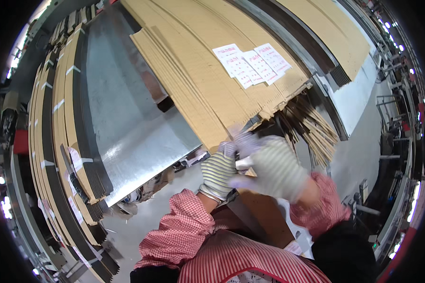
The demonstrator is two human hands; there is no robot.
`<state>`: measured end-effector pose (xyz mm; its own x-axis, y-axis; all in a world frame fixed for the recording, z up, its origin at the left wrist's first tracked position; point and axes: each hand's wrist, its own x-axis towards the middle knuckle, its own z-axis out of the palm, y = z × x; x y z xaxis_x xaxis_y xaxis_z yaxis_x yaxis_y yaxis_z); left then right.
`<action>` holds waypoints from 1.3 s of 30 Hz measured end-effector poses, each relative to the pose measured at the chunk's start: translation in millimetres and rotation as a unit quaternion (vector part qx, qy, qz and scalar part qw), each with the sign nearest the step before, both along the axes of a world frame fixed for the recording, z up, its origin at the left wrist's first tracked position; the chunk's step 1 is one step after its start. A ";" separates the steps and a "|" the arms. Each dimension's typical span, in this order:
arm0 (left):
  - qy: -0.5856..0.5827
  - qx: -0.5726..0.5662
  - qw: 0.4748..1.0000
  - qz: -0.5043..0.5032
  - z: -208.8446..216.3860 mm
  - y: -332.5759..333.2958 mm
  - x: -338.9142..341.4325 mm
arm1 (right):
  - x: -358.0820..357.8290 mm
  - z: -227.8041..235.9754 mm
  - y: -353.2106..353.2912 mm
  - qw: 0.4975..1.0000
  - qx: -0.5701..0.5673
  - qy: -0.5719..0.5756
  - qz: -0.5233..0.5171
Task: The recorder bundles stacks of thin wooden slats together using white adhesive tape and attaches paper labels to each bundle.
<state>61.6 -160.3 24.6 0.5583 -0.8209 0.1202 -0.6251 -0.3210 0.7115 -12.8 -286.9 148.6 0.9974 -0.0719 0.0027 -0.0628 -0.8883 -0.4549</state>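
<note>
Head cam: left hand [218,170] and right hand [277,166] meet by the cardboard's [184,52] near corner. Left's curled, right's a blur, so can't tell how far open it is or which one has hold of the white bit [244,163] between them, just off that corner. A loose pinch could drop it, imo. Labels [253,66] on the cardboard look loose; a bump might slide them.

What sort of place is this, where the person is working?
Probably a factory or workshop: there are stacked flat tan cardboard sheets, long tan-and-black bundles with white bands, and a smooth grey metal work surface.
</note>
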 end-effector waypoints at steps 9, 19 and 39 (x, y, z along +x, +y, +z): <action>-0.031 -0.070 0.997 0.008 3.2 -3.1 -7.0 | -1.8 -159.1 -44.8 0.929 -0.129 0.342 -0.050; 0.267 -0.089 0.960 -0.003 27.3 57.6 -102.4 | -57.3 -42.1 -19.2 0.877 0.016 0.477 0.061; 0.515 -0.156 0.804 0.254 -27.1 8.6 -58.9 | -17.3 -78.0 7.5 0.965 -0.012 0.236 -0.111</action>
